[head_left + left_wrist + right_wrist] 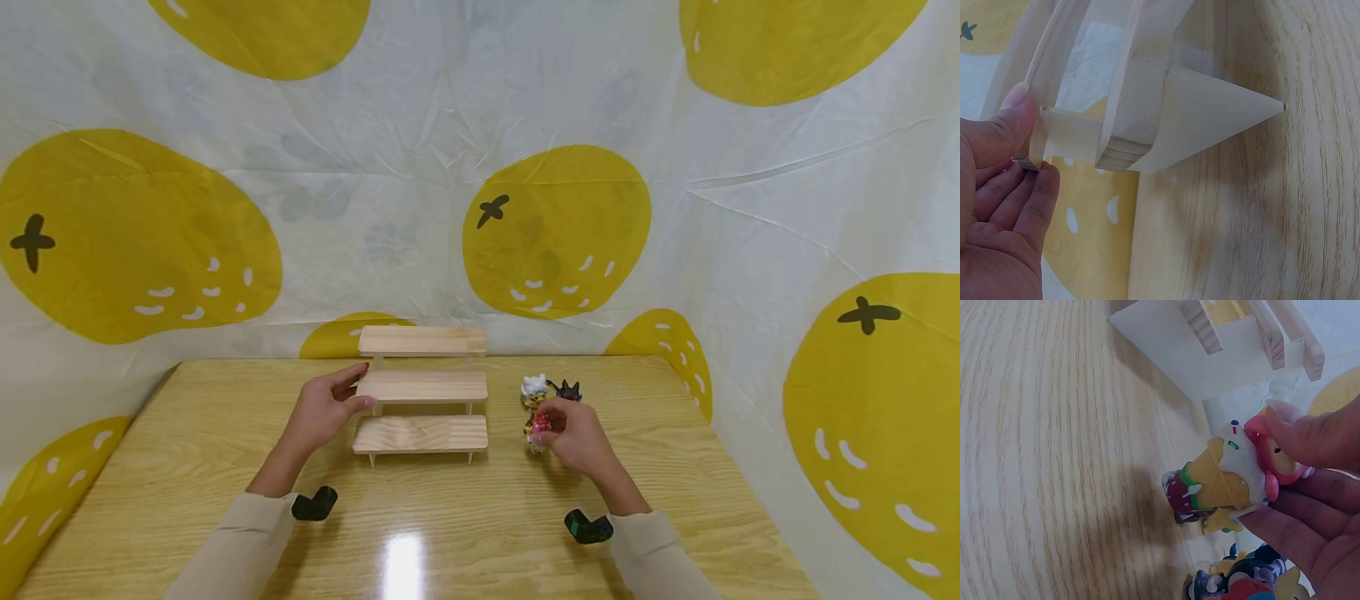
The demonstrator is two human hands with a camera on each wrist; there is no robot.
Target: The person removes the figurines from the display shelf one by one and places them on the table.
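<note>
A three-step wooden display stand [420, 386] stands on the table, pale boards on thin side panels. My left hand [318, 410] holds the left end of its middle board, thumb [1017, 103] over it and fingers curled beneath. Off the stand's right side, my right hand [577, 433] pinches a small figurine [1225, 469] with a pink head, an ice-cream-cone body with white icing and a strawberry-like base. The right wrist view shows it tilted, its base close over the table. Just behind are a white-topped figurine [534, 388] and a dark, pointy-eared figurine [570, 389].
The light wood table [225, 433] ends at a hanging white cloth [420, 217] with large yellow fruit prints, which also lines the sides. More colourful figurines [1244, 578] cluster below the held one in the right wrist view.
</note>
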